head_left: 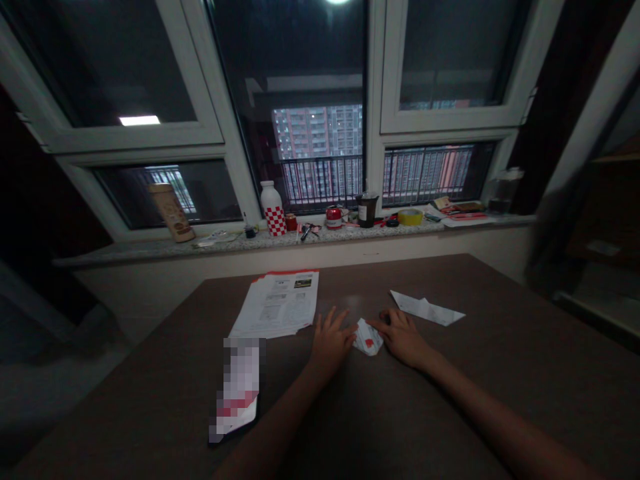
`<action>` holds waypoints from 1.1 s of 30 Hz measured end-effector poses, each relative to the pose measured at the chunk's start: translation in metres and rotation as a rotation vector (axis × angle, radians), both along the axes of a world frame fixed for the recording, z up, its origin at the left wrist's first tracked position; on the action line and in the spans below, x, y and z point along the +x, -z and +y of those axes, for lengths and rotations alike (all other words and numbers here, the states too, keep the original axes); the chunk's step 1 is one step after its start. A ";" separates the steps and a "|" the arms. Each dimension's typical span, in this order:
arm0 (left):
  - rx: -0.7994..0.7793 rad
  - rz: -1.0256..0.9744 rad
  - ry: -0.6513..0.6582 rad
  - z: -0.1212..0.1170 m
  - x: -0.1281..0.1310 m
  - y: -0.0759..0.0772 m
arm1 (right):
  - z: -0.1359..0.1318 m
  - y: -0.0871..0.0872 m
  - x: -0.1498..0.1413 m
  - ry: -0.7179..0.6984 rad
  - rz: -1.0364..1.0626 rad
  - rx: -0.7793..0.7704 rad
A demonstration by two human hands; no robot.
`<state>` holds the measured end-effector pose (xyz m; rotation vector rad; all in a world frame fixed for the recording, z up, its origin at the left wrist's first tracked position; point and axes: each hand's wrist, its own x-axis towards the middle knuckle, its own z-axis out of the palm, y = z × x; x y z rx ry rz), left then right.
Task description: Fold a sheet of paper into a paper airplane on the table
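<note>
A small folded piece of printed paper (369,339) with pointed corners and a red mark lies on the dark table between my hands. My left hand (331,343) rests beside it, fingers spread, with the thumb at the paper's left edge. From the other side, the index finger of my right hand (403,337) reaches to the paper's upper right edge. The other fingers of that hand are slightly bent and apart on the tabletop; its thumb is hard to make out. Beyond my right hand lies a second, longer folded paper (427,309).
Printed sheets (280,303) lie on the table (480,413) at the left, above a phone-like object (237,393) with a blurred screen. A windowsill (225,247) behind carries a checkered bottle (273,210), a dark cup (367,210), yellow tape (410,217) and a tan flask (171,212).
</note>
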<state>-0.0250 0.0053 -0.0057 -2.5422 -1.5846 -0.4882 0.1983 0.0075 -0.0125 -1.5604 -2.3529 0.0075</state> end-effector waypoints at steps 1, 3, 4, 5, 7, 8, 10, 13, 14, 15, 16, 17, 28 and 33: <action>-0.007 0.009 0.003 0.001 0.000 0.000 | 0.000 -0.001 -0.001 -0.004 0.003 0.005; -0.015 0.024 0.010 0.002 -0.001 0.000 | -0.001 -0.001 -0.002 -0.004 0.009 0.008; -0.017 0.030 0.016 0.003 -0.002 0.000 | -0.001 -0.001 -0.002 -0.002 0.011 0.005; -0.024 0.035 0.021 0.003 -0.003 0.000 | -0.001 -0.001 -0.002 0.000 0.013 0.000; -0.045 0.040 0.023 0.004 -0.004 0.000 | -0.002 -0.001 -0.002 0.003 0.012 -0.007; -0.056 0.041 0.023 0.005 -0.005 0.000 | -0.002 0.000 -0.002 0.004 0.011 -0.006; -0.073 0.041 0.024 0.005 -0.006 0.001 | -0.003 0.001 -0.002 0.003 0.010 0.000; -0.060 0.033 0.038 0.005 -0.006 0.001 | -0.004 0.003 -0.003 0.004 0.023 0.012; -0.049 0.027 0.046 0.005 -0.006 0.001 | -0.004 0.003 -0.003 0.007 0.035 0.019; -0.034 0.019 0.052 0.005 -0.006 0.000 | -0.004 0.003 -0.003 0.009 0.051 0.025; -0.018 0.010 0.058 0.004 -0.005 0.000 | -0.004 0.003 -0.002 0.011 0.072 0.030; -0.005 0.001 0.063 0.004 -0.004 -0.001 | -0.004 0.003 -0.002 0.015 0.096 0.035; -0.076 -0.070 0.062 -0.002 -0.004 -0.009 | -0.001 0.002 0.010 -0.038 0.238 0.075; -0.055 -0.053 0.022 -0.005 -0.006 -0.006 | -0.004 0.000 0.004 -0.011 0.194 0.088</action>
